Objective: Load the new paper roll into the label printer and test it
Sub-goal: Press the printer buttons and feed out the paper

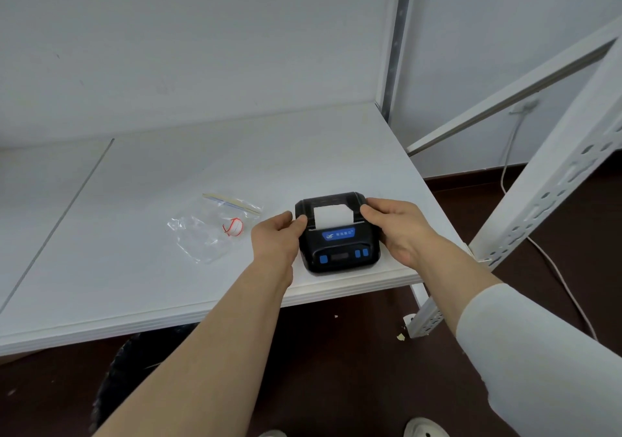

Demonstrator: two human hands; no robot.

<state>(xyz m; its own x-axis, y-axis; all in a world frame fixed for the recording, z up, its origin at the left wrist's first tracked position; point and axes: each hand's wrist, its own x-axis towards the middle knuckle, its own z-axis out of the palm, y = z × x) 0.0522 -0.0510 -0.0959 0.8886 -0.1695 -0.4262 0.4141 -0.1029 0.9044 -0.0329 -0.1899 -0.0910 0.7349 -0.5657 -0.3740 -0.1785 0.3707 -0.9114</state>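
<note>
Printer [340,234], black with blue buttons and a blue label on its lid, sits at the worktop's [168,174] front right corner, close to the front edge. White paper [332,217] shows in the open slot at its top, a short length lying over the lid. The left hand [277,238] rests against the printer's left side, thumb on the top left corner by the paper, the other fingers curled loosely and partly hidden behind the body. The right hand [393,228] covers the right side, its fingers bent over the top right corner just beside the paper; how firmly either hand grips cannot be told. Both forearms reach in from the front edge, the right one in a pale sleeve [538,352]. A clear zip bag [208,231] lies flat to the left of the printer, apart from it, holding a small white thing with a red band [233,226]. White rack posts [545,194] stand off the worktop's right edge, above a dark floor [336,369].
</note>
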